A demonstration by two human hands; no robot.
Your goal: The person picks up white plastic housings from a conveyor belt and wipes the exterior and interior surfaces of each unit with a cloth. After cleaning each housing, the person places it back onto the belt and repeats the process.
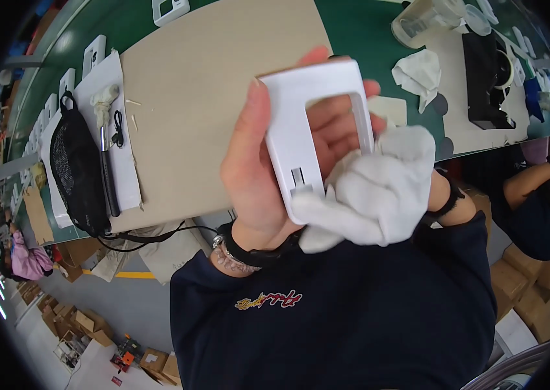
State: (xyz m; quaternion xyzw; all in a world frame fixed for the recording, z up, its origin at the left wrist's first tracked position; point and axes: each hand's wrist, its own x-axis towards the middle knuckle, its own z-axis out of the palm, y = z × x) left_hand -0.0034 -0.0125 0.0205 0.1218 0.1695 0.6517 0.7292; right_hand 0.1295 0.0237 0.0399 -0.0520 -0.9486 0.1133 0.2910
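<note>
While gripping a white frame (286,130) in an upturned left hand (249,169), rests white cloth (388,185) against its lower end; cannot tell the cloth-hidden right hand's grip.

Your green counter (353,39) bore beige board (184,117). White sheet (127,174) lay at board's left, crumpled cloth (420,73) at your right, near clear plastic container (420,26).

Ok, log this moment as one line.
Left hand: grip on white plastic frame | Right hand: covered by white cloth, cloth against frame's lower end | Table, left side: black pouch
</note>
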